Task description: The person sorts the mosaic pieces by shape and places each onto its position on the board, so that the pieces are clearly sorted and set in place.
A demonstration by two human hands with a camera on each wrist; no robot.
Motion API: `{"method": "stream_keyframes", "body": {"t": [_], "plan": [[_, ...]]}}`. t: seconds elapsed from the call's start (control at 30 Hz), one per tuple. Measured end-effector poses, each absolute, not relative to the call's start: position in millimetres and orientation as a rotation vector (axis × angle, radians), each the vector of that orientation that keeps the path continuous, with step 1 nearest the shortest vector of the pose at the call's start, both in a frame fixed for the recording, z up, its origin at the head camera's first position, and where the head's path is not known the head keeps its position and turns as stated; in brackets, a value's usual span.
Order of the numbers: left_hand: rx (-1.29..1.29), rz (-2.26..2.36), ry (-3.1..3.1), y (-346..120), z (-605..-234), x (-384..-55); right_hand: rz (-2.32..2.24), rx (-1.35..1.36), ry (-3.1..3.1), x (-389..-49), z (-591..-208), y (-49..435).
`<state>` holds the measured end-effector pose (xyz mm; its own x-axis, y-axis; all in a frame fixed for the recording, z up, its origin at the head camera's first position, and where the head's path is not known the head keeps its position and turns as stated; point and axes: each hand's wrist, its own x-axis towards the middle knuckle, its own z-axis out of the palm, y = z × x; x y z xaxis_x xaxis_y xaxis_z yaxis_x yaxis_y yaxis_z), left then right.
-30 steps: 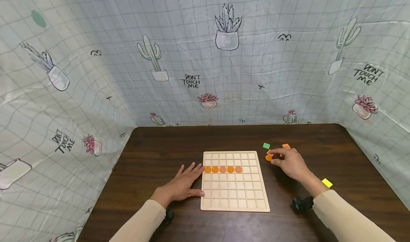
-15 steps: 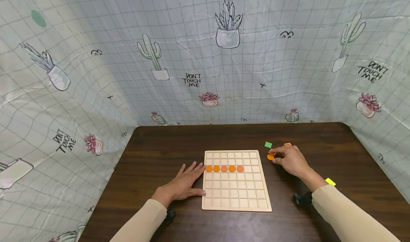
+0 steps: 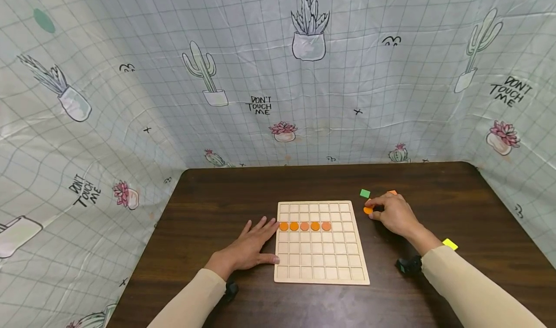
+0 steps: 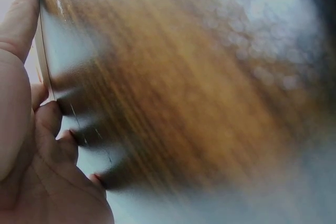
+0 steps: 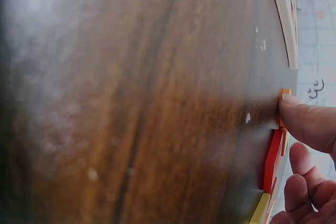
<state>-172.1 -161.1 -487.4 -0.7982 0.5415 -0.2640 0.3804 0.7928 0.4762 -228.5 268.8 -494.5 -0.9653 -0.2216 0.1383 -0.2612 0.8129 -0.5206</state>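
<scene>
My right hand [image 3: 396,215] is right of the wooden grid board [image 3: 320,260], pinching an orange disc [image 3: 368,210] between thumb and index finger. In the right wrist view, the thumb presses on the edge of an orange piece [image 5: 285,93]. My left hand [image 3: 247,251] lies spread beside the board, with its thumb and a fingertip at the left edge; the left wrist view shows these fingers along the board's edge [image 4: 44,45]. Five-square-like cells run across the board, and several orange discs [image 3: 305,226] form a row from its left side.
A green tile [image 3: 365,193] lies beyond the pinched disc. Another orange piece [image 3: 392,192] shows behind my right hand, and a yellow tile [image 3: 450,244] by the right forearm. A red piece [image 5: 271,161] stands near the fingers. Patterned cloth [image 3: 243,135] hangs behind the table.
My right thumb and index finger have come closer together on the orange disc. The left hand stays at the board's edge, and the view has shifted slightly.
</scene>
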Motion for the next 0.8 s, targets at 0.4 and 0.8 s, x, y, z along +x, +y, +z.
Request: {"method": "stream_keyframes", "body": {"t": [0.4,0.8], "plan": [[0.715,0.576,2.589,-162.1,-486.3,-171.0,0.867,0.381,-2.983,-227.4,-490.9,266.8],[0.707,0.587,2.586,-162.8,-487.3,-171.3,0.841,0.394,-2.986,-227.0,-488.1,264.4]]}}
